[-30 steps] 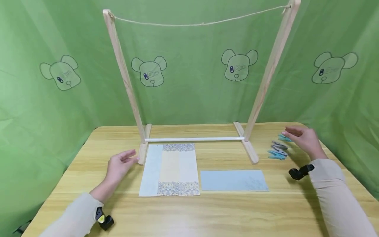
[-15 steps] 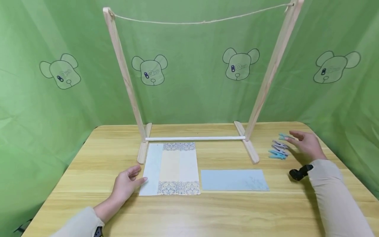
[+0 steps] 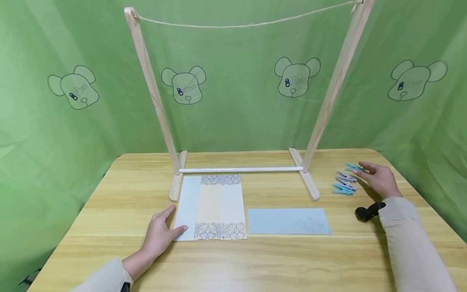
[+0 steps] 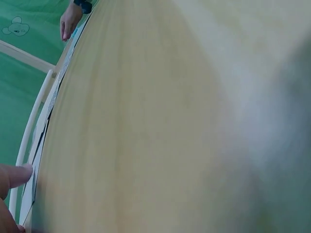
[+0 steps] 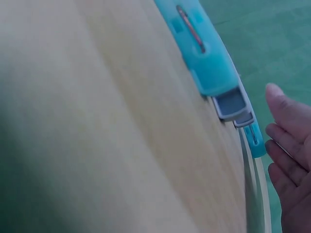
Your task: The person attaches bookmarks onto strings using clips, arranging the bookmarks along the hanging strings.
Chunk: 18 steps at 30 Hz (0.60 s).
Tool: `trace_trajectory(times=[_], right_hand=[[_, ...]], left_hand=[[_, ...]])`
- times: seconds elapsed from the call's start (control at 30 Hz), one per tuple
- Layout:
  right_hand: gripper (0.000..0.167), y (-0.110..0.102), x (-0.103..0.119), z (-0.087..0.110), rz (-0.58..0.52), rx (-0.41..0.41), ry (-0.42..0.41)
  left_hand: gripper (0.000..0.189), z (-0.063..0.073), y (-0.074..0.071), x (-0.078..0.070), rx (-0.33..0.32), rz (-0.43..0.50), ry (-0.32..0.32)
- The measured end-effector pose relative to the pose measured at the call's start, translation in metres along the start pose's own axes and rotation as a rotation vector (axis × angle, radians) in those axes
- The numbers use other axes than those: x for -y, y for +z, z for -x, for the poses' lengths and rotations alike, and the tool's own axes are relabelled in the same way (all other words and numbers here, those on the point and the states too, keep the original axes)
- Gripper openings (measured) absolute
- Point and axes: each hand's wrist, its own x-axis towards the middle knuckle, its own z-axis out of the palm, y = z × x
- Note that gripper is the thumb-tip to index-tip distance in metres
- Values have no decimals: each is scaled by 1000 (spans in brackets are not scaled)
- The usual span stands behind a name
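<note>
My left hand [image 3: 160, 233] lies at the near-left edge of a pale blue paper strip [image 3: 187, 198], its thumb over the strip's surface and its fingers spread along the side. In the left wrist view the thumb [image 4: 19, 174] reaches the strip's edge. Beside that strip lie a cream strip [image 3: 209, 205] and a white strip [image 3: 231, 205], both with blue patterned ends. My right hand [image 3: 381, 180] is at the farthest teal clothespin [image 3: 354, 167], thumb and forefinger around its right end. In the right wrist view its fingers look fairly straight beside a teal clothespin [image 5: 255, 141].
Behind the strips stands a wooden frame [image 3: 330, 95] with a cord [image 3: 219, 26] across its top and a white rod [image 3: 240, 169] low down. A blue strip [image 3: 281, 221] lies crosswise on the table [image 3: 273, 263]. Grey clothespins [image 3: 345, 178] and a blue clothespin [image 3: 342, 190] lie together.
My left hand has come down and to the right, from beside the frame's foot to the pale blue strip. My right hand has shifted slightly down and right, staying by the far clothespin.
</note>
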Motion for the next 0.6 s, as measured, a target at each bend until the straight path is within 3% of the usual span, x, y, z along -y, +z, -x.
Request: trace_trajectory(times=[0.23,0.5,0.6], right_hand=[[62,4,0,-5,6,11,-8],[63,11,2,-14,21,26,-14],[61,14,3,-18,35,8,-19]], left_hand=[[80,0,-3,3,34,-23,45],[65,-1,-10,-2,68,-10,18],[67,-2,-9,-2,68,-10,20]])
